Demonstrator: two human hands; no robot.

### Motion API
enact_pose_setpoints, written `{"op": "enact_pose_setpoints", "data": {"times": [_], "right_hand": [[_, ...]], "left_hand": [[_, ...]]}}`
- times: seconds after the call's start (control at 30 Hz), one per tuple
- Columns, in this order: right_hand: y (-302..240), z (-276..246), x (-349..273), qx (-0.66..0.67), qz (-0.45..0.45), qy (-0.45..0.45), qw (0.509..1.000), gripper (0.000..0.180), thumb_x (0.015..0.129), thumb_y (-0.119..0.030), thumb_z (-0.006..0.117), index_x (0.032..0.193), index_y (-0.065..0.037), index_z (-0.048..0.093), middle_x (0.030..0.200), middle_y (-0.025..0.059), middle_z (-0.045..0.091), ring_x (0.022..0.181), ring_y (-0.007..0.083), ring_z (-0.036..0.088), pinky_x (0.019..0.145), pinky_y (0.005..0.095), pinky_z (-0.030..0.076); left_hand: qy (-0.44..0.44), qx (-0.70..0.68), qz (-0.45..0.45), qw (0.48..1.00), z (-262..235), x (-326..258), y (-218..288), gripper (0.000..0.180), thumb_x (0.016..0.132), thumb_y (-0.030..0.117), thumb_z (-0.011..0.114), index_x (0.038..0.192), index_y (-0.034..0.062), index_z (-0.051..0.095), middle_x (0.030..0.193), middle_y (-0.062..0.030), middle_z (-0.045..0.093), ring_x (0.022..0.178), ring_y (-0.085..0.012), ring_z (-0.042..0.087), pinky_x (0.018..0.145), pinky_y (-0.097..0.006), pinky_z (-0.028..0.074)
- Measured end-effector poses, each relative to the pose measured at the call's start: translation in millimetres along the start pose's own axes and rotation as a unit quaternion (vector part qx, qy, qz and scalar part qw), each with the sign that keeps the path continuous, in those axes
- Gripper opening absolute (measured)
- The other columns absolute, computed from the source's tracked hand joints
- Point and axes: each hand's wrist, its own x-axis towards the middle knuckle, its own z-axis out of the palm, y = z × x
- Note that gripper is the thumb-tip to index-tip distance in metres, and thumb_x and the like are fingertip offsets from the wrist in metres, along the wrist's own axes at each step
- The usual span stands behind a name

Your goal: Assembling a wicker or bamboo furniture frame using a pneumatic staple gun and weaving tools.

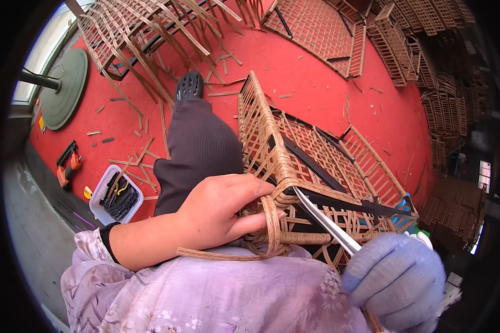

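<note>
A woven brown rattan-like frame [280, 147] with black bars leans across my lap. At its near corner my left hand [214, 205], bare, is closed with thumb and fingers around a looped rattan strip [271, 225], whose loose tail runs left over my clothing. My right hand [394, 277], in a light blue-grey knit glove, grips a long, slim, pointed metal tool [328, 225]. The tool's tip touches the wrapped corner, just right of my left fingers. Its handle is hidden inside the glove.
Left on the red floor [316, 83] are a white bin [141, 208] of black pieces, an orange-black nail gun [68, 164] and a round green base [65, 89]. Another woven piece [133, 39] with hanging strips stands far left. Woven panels [322, 33] and stacks [444, 105] lie beyond.
</note>
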Motion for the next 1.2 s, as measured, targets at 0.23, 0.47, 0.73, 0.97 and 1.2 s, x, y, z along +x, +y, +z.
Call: {"op": "enact_pose_setpoints", "data": {"times": [0.23,0.47,0.73,0.97,1.2], "right_hand": [[-3,5,-1,-0.034,0.032,-0.099,0.994,0.035,0.092,-0.019,0.046,0.065,-0.002,0.059,0.065,0.0114,0.058,0.064,0.0244,0.065,0.064,0.0407,0.055],[-14,-2,6,-0.002,0.086,-0.045,0.995,0.036,0.090,-0.021,0.050,0.060,-0.002,0.057,0.066,0.0110,0.058,0.064,0.0238,0.064,0.062,0.0360,0.054],[-23,4,11,-0.081,0.081,-0.102,0.988,0.042,0.092,-0.022,0.045,0.055,-0.004,0.055,0.059,0.0072,0.058,0.056,0.0219,0.063,0.060,0.0361,0.054],[-5,2,13,-0.045,0.063,-0.086,0.993,0.043,0.092,-0.022,0.045,0.054,-0.004,0.055,0.058,0.0070,0.058,0.055,0.0217,0.063,0.060,0.0358,0.054],[17,-1,20,-0.009,0.049,-0.061,0.997,0.044,0.092,-0.023,0.044,0.054,-0.004,0.055,0.057,0.0067,0.057,0.054,0.0214,0.063,0.060,0.0355,0.053]], "left_hand": [[0.018,0.028,0.011,0.999,4,-2,0,0.039,0.079,0.017,0.074,0.109,-0.0016,0.057,0.076,-0.0132,0.060,0.065,-0.0280,0.060,0.057,-0.035,0.047],[0.023,0.029,0.030,0.999,5,-3,-3,0.039,0.079,0.017,0.074,0.108,-0.0016,0.057,0.075,-0.0128,0.059,0.063,-0.0277,0.059,0.056,-0.035,0.047],[0.030,0.014,0.048,0.998,8,-2,-10,0.039,0.077,0.018,0.075,0.107,-0.0012,0.058,0.074,-0.0121,0.059,0.062,-0.0273,0.058,0.055,-0.035,0.046],[0.043,0.017,0.061,0.997,9,-5,-16,0.042,0.076,0.020,0.076,0.107,-0.0015,0.058,0.076,-0.0122,0.060,0.061,-0.0274,0.058,0.054,-0.035,0.046],[0.040,0.013,0.065,0.997,9,-3,-15,0.042,0.075,0.018,0.077,0.106,-0.0030,0.058,0.074,-0.0115,0.060,0.060,-0.0263,0.057,0.053,-0.034,0.045]]}}
